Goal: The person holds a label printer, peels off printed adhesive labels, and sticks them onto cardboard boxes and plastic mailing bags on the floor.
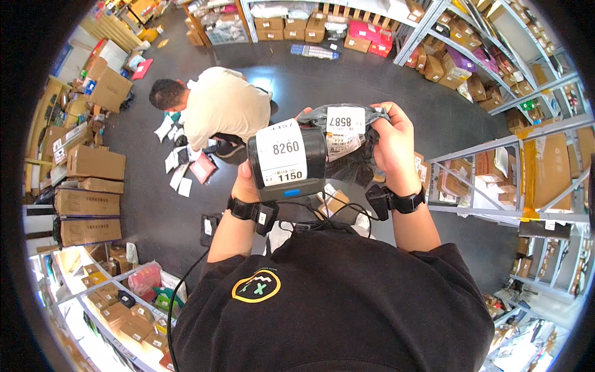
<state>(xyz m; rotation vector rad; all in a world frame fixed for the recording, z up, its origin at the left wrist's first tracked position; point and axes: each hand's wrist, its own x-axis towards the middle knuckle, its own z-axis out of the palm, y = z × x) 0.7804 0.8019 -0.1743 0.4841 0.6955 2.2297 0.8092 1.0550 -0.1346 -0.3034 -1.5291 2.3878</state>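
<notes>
A black portable label printer (317, 160) with a blue button is held up in front of my chest, its paper label roll (281, 153) showing printed labels. My left hand (245, 182) grips the printer's left side. To the right of it, my right hand (393, 139) pinches the upper corner of a dark grey plastic mailing bag (355, 165), which bears a white sticker and a printed shipping label. The bag touches or overlaps the printer's right edge; its far side is partly hidden. Both wrists carry black strapped devices with cables.
Ahead to the left, a crouching person (228, 102) bends over scattered parcels (179, 167) on the dark floor. Stacked cardboard boxes (95, 162) line the left. Metal shelving (474, 214) with parcels stands at the right. A small carton (333, 203) lies near my feet.
</notes>
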